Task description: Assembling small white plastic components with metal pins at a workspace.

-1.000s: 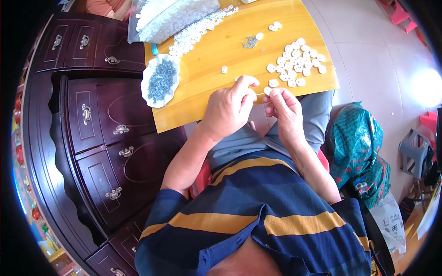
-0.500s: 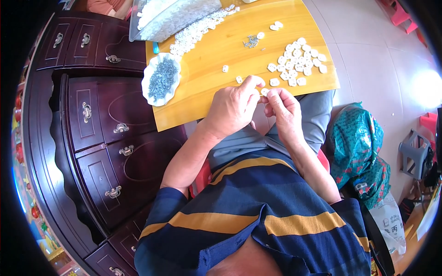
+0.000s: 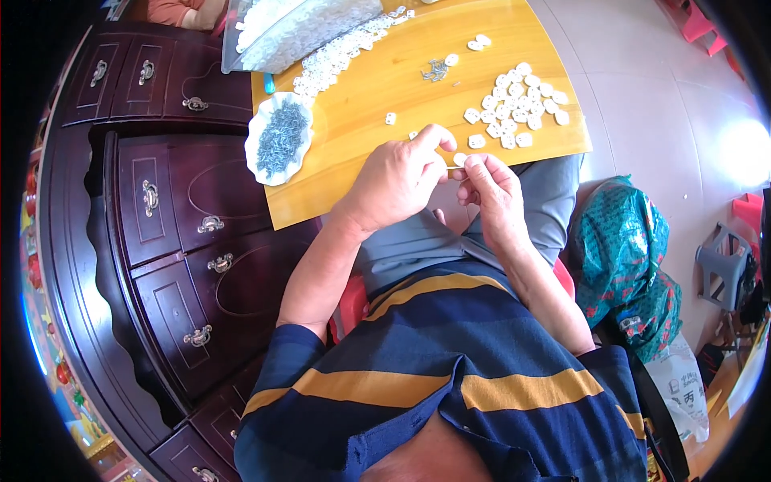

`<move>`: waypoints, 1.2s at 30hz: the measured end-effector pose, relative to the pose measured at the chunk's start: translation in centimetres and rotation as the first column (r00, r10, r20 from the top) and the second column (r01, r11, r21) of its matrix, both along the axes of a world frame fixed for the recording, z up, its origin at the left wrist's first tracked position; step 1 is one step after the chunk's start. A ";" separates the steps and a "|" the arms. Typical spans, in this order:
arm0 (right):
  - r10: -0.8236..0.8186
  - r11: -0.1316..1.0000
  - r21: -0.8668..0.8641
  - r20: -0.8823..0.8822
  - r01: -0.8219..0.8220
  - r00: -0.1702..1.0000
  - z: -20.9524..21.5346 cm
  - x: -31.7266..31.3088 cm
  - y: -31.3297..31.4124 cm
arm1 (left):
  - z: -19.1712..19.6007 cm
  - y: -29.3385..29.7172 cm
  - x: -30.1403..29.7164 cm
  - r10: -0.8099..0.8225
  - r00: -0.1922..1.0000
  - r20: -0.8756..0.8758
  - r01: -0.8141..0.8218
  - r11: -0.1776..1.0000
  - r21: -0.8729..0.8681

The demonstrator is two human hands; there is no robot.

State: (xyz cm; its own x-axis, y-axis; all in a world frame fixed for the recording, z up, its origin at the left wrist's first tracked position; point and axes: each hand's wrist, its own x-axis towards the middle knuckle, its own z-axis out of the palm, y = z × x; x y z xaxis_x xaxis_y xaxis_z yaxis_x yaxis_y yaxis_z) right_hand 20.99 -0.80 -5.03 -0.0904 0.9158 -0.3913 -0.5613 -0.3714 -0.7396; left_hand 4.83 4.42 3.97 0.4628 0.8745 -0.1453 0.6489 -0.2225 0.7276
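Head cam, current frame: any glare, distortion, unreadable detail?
Head view: strong glare on the floor near the right edge; head view: fisheye bends the edges of the wooden table, with black corners; head view: the white piece at the fingertips of the right hand looks too small and washed out for detail.

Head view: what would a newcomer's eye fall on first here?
Probably the two hands at the near edge of the yellow table: the right hand pinches a small white piece, the left hand close beside it. Next, the scalloped white dish of dark slivers at the table's left edge, and the shiny green bag on the floor at right.
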 end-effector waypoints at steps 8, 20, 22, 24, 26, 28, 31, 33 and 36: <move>-0.034 0.991 -0.133 -0.268 -0.002 0.963 0.1 0.8 0.2 | -0.6 -0.4 -0.1 0.064 0.987 0.147 -0.063 0.998 -0.014; -0.106 0.991 0.089 0.010 0.104 0.994 0.5 2.3 1.3 | -3.2 -1.6 -5.7 0.272 0.951 0.148 -0.271 0.962 -0.025; -0.105 0.986 0.137 0.093 0.092 0.990 0.3 2.4 1.5 | -3.9 -1.7 -7.1 0.319 0.939 0.128 -0.314 0.947 -0.061; -0.105 0.976 0.213 0.253 0.051 0.962 0.3 2.6 1.5 | -4.5 -1.9 -8.0 0.329 0.933 0.144 -0.321 0.944 -0.077; -0.138 0.972 0.224 0.291 0.073 0.947 0.5 2.3 1.7 | -5.4 -2.2 -9.2 0.344 0.925 0.159 -0.333 0.938 -0.093; -0.141 0.963 0.264 0.342 0.049 0.929 0.1 2.4 2.0 | -6.6 -2.5 -10.5 0.319 0.928 0.192 -0.312 0.948 -0.065; -0.110 0.960 0.281 0.429 -0.017 0.897 0.3 2.3 2.5 | -7.3 -2.8 -12.3 0.340 0.907 0.247 -0.317 0.939 -0.131; -0.100 0.960 0.277 0.448 -0.032 0.888 0.8 1.9 2.8 | -7.5 -2.8 -12.7 0.363 0.895 0.259 -0.328 0.929 -0.170; -0.096 0.963 0.267 0.455 -0.033 0.885 1.2 1.5 3.4 | -7.3 -2.5 -13.0 0.428 0.852 0.300 -0.370 0.899 -0.232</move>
